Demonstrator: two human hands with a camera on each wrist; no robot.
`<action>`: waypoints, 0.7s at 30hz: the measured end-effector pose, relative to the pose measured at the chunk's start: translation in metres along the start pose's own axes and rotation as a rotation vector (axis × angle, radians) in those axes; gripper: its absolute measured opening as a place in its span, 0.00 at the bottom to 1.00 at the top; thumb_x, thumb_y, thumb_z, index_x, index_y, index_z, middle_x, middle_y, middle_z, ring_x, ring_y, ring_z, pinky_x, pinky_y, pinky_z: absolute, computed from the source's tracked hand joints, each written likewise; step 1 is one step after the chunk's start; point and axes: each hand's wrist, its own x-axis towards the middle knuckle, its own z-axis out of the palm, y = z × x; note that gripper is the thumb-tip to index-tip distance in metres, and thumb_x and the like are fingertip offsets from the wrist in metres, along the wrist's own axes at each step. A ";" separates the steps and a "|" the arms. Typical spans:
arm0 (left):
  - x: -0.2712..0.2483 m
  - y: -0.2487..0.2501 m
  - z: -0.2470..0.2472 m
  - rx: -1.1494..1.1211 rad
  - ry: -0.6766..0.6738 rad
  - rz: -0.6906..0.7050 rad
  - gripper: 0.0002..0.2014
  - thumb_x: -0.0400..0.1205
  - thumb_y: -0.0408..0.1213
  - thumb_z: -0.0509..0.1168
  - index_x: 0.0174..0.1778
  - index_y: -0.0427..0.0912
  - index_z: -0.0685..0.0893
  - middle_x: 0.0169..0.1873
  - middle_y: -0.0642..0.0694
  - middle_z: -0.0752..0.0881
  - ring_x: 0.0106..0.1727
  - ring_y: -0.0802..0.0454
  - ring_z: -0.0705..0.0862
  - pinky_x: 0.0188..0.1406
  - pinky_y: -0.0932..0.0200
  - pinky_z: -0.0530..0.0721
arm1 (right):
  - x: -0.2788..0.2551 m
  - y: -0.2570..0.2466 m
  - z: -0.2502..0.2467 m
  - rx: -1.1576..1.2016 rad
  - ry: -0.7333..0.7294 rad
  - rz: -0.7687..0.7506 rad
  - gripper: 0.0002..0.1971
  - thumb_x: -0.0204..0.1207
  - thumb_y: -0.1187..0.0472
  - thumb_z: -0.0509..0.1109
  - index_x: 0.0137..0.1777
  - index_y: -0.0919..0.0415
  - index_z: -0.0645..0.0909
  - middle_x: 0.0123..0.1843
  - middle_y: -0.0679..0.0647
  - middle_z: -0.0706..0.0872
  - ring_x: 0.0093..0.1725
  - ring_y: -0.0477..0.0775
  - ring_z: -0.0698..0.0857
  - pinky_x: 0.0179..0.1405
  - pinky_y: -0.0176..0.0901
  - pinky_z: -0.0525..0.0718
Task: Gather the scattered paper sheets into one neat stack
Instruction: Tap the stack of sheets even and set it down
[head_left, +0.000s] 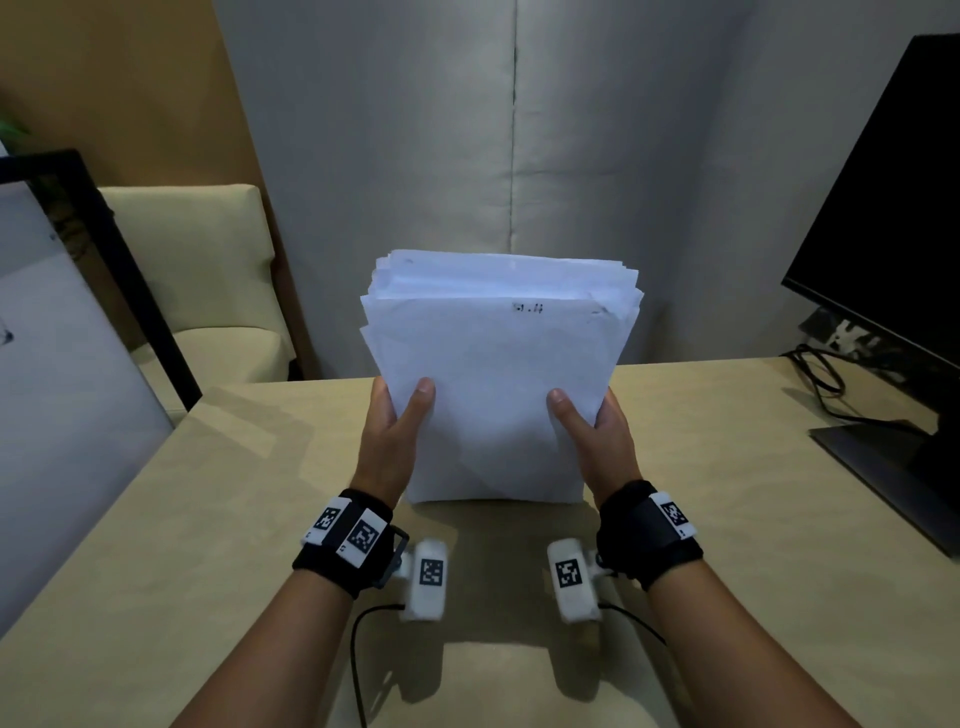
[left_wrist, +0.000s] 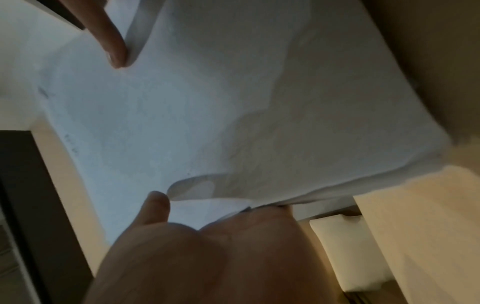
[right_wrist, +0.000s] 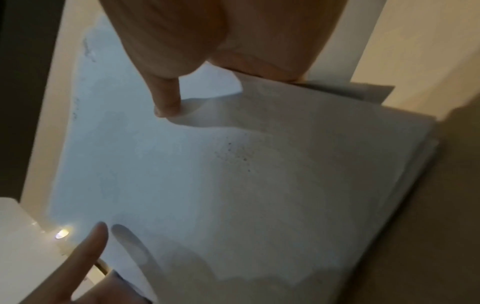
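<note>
From the head view, the paper stack (head_left: 493, 384) stands upright on its lower edge on the desk (head_left: 727, 519), held between the left hand (head_left: 392, 431) and the right hand (head_left: 592, 436), each with its thumb on the near face and its fingers behind the side edge. The top edges are fanned and uneven while the bottom edge sits on the desk, so the sheets look gathered and the step in hand is most likely squaring them. No loose sheets show on the desk; a monitor (head_left: 893, 208) stands to the right. In the left wrist view, the left hand (left_wrist: 207, 246) pinches the stack (left_wrist: 233, 102) at its side, the sheets there slightly splayed. In the right wrist view, the right hand (right_wrist: 207, 41) holds the stack (right_wrist: 233, 185) likewise, with a few sheet corners jutting out. The next move probably calls for a looser hold and tapping the lower edge until the tops align, then laying the stack flat.
</note>
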 end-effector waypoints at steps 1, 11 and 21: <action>0.000 0.001 0.000 0.005 -0.006 0.015 0.24 0.83 0.50 0.65 0.75 0.47 0.74 0.64 0.52 0.86 0.64 0.54 0.85 0.64 0.48 0.84 | 0.000 -0.001 -0.001 -0.005 -0.004 0.000 0.22 0.78 0.49 0.74 0.71 0.51 0.79 0.62 0.43 0.88 0.59 0.40 0.87 0.50 0.33 0.86; 0.004 0.012 -0.003 0.044 0.021 0.005 0.29 0.78 0.58 0.67 0.72 0.50 0.72 0.63 0.52 0.85 0.63 0.52 0.86 0.62 0.45 0.87 | 0.005 -0.021 -0.001 0.036 0.028 -0.007 0.24 0.73 0.53 0.79 0.67 0.54 0.77 0.60 0.46 0.88 0.57 0.46 0.88 0.49 0.40 0.88; 0.019 0.078 0.014 -0.050 0.188 0.103 0.33 0.81 0.53 0.68 0.79 0.50 0.63 0.61 0.58 0.78 0.54 0.64 0.84 0.45 0.69 0.86 | 0.015 -0.059 0.010 0.152 0.126 -0.064 0.38 0.67 0.46 0.82 0.75 0.49 0.69 0.67 0.50 0.84 0.64 0.53 0.86 0.60 0.51 0.88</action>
